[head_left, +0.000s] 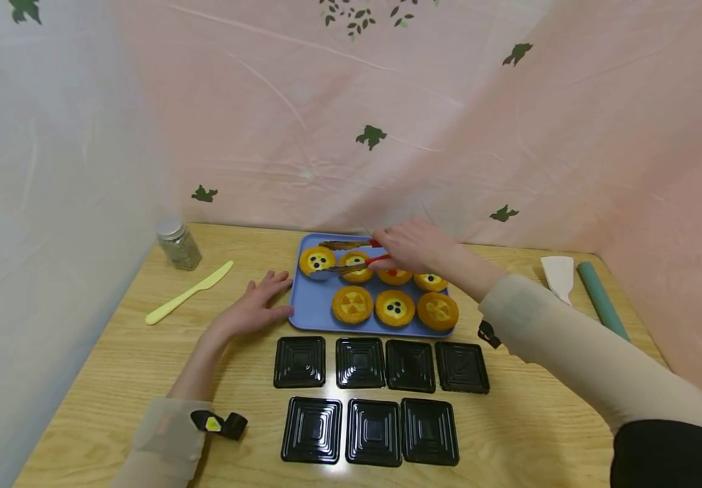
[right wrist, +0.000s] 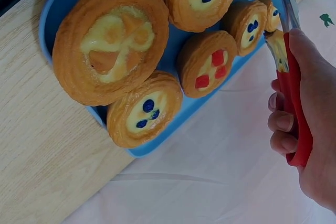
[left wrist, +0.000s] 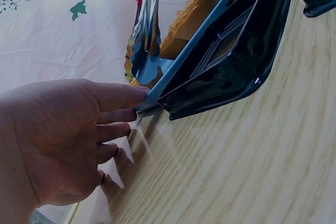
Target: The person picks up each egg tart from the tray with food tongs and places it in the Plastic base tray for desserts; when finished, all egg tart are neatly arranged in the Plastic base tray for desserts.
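Observation:
My right hand (head_left: 414, 247) grips red-handled metal tongs (head_left: 346, 269) over the blue tray (head_left: 314, 312). The tong tips spread around a blueberry-topped egg tart (head_left: 317, 260) at the tray's back left; whether they touch it I cannot tell. In the right wrist view my fingers curl round the red handle (right wrist: 300, 124). My left hand (head_left: 257, 308) rests with extended fingers at the tray's left edge, fingertips against the rim in the left wrist view. Other tarts stand on the tray, including a red-topped one (right wrist: 207, 66) and a pale-patterned one (right wrist: 113, 40).
Several black square plastic trays (head_left: 299, 362) lie in two rows before the blue tray. At left are a lidded glass jar (head_left: 180, 245) and a yellow knife (head_left: 190, 293). A white spatula (head_left: 558, 276) and a green rod (head_left: 603, 300) lie right. Patterned cloth hangs behind.

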The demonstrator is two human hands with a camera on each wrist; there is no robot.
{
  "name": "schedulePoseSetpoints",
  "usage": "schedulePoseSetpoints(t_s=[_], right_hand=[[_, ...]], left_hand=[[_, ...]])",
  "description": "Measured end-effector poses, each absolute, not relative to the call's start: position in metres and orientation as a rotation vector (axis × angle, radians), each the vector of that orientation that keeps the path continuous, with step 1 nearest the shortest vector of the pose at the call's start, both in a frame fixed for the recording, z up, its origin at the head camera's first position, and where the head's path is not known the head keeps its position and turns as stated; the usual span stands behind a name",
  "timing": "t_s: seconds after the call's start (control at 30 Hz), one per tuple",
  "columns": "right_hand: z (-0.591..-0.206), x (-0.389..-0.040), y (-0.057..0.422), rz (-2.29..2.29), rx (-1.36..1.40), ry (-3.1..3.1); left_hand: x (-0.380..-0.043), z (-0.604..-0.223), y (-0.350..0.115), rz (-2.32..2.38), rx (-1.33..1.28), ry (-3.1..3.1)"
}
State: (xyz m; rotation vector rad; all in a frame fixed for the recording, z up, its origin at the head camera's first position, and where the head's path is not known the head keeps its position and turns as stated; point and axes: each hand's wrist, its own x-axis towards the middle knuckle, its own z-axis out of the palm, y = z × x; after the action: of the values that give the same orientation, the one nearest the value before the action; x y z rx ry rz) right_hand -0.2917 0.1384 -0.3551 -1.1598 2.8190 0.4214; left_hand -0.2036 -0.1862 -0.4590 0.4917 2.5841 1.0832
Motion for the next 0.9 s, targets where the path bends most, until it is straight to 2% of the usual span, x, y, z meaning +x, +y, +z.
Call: schedulePoseSetpoints(t_s=[0.9], right_hand=[[-0.355,-0.2899,0.1319,0.486,-1.111,2.808]], left_hand=[[-0.203,-0.46,-0.187,1.091,0.509,2.593]])
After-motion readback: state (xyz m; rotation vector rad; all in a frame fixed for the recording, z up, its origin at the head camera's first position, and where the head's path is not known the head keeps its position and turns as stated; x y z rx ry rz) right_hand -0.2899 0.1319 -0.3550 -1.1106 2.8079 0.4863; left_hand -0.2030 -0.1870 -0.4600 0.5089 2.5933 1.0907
